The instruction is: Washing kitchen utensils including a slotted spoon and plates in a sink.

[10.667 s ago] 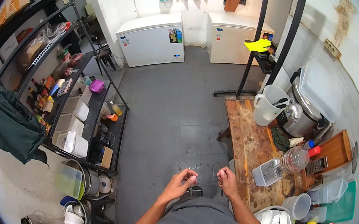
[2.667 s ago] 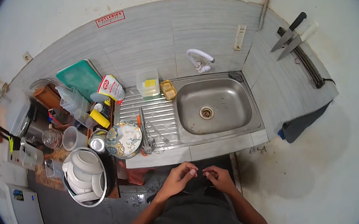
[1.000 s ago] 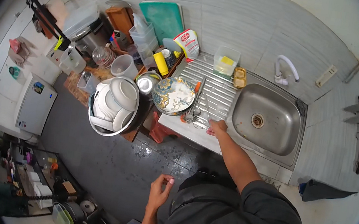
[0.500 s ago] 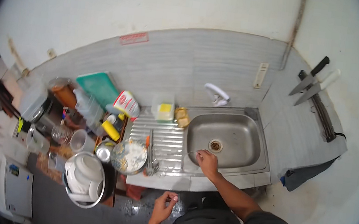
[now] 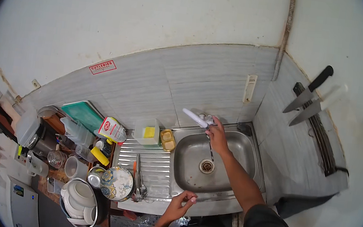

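Note:
At the back of the steel sink, my right hand is closed around the base of the white faucet, where its handle sits. The fingertips are partly hidden there. A thin dark streak, perhaps water, runs from below the faucet toward the drain. Just over the counter's front edge, my left hand is held with thumb and fingers curled together, and I see nothing in it. Left of the basin, a yellow sponge lies in a clear container beside an amber two-part dish.
Patterned plates and cutlery lie on the ribbed drainboard. A pot of white dishes stands at lower left. Bottles, tubs and a green cutting board crowd the left. Two knives hang on the right wall.
My right hand has moved from the sink's front edge back to the faucet. My left hand has shifted slightly right, over the counter edge. The view has also shifted.

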`<state>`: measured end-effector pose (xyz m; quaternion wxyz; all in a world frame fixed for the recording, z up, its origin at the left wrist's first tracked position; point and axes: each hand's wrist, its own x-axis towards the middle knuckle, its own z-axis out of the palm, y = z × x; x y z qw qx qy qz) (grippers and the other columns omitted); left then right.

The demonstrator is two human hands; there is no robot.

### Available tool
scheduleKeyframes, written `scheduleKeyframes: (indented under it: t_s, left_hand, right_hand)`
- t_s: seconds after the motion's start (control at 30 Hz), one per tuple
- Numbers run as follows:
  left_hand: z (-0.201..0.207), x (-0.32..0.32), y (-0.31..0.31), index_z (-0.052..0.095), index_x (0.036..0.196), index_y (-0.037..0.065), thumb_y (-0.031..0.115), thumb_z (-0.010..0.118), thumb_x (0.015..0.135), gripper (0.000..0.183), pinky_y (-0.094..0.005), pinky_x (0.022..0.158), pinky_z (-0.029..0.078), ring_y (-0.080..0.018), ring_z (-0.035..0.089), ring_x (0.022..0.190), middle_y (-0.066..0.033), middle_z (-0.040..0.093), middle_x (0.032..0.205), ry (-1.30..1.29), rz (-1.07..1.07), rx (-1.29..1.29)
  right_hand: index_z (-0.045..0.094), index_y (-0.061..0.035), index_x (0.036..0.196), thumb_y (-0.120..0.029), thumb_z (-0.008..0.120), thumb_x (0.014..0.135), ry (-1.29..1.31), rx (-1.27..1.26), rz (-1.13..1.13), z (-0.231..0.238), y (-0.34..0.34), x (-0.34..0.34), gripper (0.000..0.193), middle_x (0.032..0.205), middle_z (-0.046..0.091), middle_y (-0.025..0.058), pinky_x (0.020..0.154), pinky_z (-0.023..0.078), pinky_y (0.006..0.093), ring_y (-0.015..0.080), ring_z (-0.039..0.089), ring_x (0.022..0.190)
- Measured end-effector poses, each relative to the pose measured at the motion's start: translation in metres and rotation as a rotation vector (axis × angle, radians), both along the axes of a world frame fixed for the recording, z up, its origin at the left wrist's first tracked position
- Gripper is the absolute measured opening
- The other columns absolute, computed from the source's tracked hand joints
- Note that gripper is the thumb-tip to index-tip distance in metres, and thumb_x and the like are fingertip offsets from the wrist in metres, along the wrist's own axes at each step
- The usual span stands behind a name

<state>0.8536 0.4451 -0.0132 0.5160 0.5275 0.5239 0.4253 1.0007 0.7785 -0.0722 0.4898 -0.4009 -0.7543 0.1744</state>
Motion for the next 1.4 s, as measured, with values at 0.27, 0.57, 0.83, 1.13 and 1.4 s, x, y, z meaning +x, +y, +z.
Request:
scheduleKeyframes:
  t_s: [0.27,0.57,0.83,1.13,1.4]
  left_hand:
    - [-0.015,0.003,-0.010,0.062,0.112,0.000,0.016,0.061,0.107,0.017,-0.0318,0.090,0.052,-0.0140,0.066,0.096,-0.0065,0.068,0.102,-0.049,0.236,-0.137]
    - [-0.054,0.005,0.135,0.061,0.120,0.001,0.022,0.069,0.102,0.029,-0.0313,0.087,0.054,-0.0132,0.065,0.099,-0.0049,0.068,0.107,0.118,0.112,-0.038]
    - [-0.113,0.040,0.278,0.065,0.123,0.000,0.007,0.068,0.098,0.027,-0.0329,0.086,0.053,-0.0167,0.067,0.092,-0.0141,0.073,0.095,-0.023,0.072,0.144]
    - [-0.113,0.040,0.291,0.065,0.119,-0.003,0.022,0.051,0.112,0.030,-0.0314,0.091,0.053,-0.0178,0.071,0.098,-0.0127,0.077,0.107,-0.302,-0.060,0.159]
    - [-0.097,0.044,0.282,0.063,0.122,-0.005,0.021,0.049,0.112,0.031,-0.0380,0.103,0.054,-0.0233,0.073,0.103,-0.0161,0.075,0.106,-0.429,-0.089,0.117]
  right_hand:
    - [0.064,0.0005,0.103,0.007,0.064,0.089,0.092,-0.056,0.079,-0.026,0.044,-0.017,0.015,0.122,0.060,0.0181,0.083,0.056,0.0426,0.0362,0.067,0.101]
    - [0.068,0.0005,0.096,-0.004,0.076,0.087,0.080,-0.122,0.136,-0.017,-0.002,0.025,0.012,0.132,0.058,0.0169,0.090,0.053,0.0404,0.0312,0.068,0.105]
    - [0.073,-0.0022,0.095,-0.012,0.081,0.085,0.138,-0.306,-0.008,-0.001,-0.032,0.035,0.016,0.130,0.057,0.0119,0.090,0.055,0.0390,0.0269,0.067,0.106]
    - [0.066,-0.0068,0.121,-0.008,0.076,0.090,0.251,-0.414,-0.133,-0.018,-0.077,0.057,0.032,0.128,0.058,0.0098,0.088,0.057,0.0370,0.0240,0.062,0.115]
    - [0.061,-0.0057,0.124,-0.004,0.065,0.096,0.324,-0.553,-0.171,-0.048,-0.101,0.063,0.028,0.124,0.060,0.0090,0.085,0.055,0.0338,0.0204,0.065,0.108]
